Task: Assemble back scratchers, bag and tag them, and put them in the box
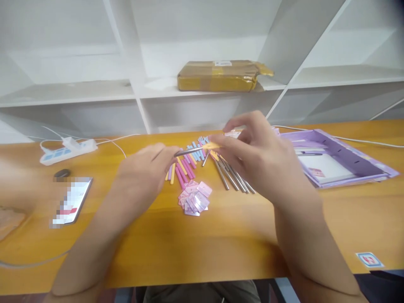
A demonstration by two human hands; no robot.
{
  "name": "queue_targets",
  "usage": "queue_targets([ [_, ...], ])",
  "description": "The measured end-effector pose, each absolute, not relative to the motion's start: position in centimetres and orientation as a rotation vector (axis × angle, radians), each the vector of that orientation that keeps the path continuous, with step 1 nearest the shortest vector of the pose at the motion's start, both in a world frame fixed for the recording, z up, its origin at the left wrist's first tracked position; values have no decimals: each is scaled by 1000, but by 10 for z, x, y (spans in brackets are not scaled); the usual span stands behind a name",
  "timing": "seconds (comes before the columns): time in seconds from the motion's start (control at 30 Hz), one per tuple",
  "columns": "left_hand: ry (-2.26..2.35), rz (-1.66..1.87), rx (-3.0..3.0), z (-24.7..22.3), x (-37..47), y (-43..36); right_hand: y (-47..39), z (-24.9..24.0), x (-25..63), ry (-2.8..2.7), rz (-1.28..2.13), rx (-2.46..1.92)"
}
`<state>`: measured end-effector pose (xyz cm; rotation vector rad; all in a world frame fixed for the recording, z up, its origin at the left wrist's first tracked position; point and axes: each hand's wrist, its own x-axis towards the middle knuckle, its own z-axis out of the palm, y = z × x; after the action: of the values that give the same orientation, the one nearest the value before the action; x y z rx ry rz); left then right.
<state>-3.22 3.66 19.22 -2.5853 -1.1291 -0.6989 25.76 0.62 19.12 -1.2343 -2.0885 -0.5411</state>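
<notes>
- Work in hand: a slim metal rod [191, 151] with a yellow tip [211, 146], raised over the back half of the bench [221, 248], nearly level. In my judgement, I should keep rod and tip in one line, work along that line and not sideways, and grip close to the joint so that neither part bends.
- My left hand [142, 170]: closed narrowly, thumb and forefinger pinching the far end of the rod; a grip nearer the tip would probably steady it better.
- My right hand [259, 153]: fingers bent, forefinger and thumb closed on the yellow tip; the exact contact is partly hidden. Light pressure seems advisable, as the tip looks soft.
- Beneath the hands, towards the back edge: coloured sticks [183, 170] in a loose fan, and further metal rods [235, 179] lying side by side under my right hand.
- Nearer the front edge: a heap of small cards [195, 198], overlapping, clear of both wrists.
- Right of these, by the back edge: a purple box [356, 184], open.
- Left: a phone [74, 202], with a power strip [69, 151] behind it at the back edge.
</notes>
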Motion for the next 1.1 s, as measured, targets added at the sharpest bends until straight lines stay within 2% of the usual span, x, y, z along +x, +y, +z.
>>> queue_targets([
  [0.1, -1056, -736, -2433, 180, -19, 40, 12, 182, 250, -2099, -656, -1240],
  [0.3, -985, -731, -2321, 176, -23, 49, 35, 170, 257, -2092, -681, -1187],
  [0.43, -988, -899, -2235, 187, -51, 76, 52, 175, 311, -1848, -849, -1180],
  [0.53, -1001, -972, -2162, 191, -68, 95, 64, 181, 355, -1633, -844, -1200],
  [0.8, -1030, -1019, -2036, 195, -111, 121, 88, 168, 440, -1274, -1003, -1341],
  [0.93, -1083, -1188, -2056, 202, -152, 132, 77, 164, 479, -986, -942, -1641],
  [1.1, -1137, -1102, -2152, 203, -155, 130, 65, 168, 484, -1060, -712, -1716],
])
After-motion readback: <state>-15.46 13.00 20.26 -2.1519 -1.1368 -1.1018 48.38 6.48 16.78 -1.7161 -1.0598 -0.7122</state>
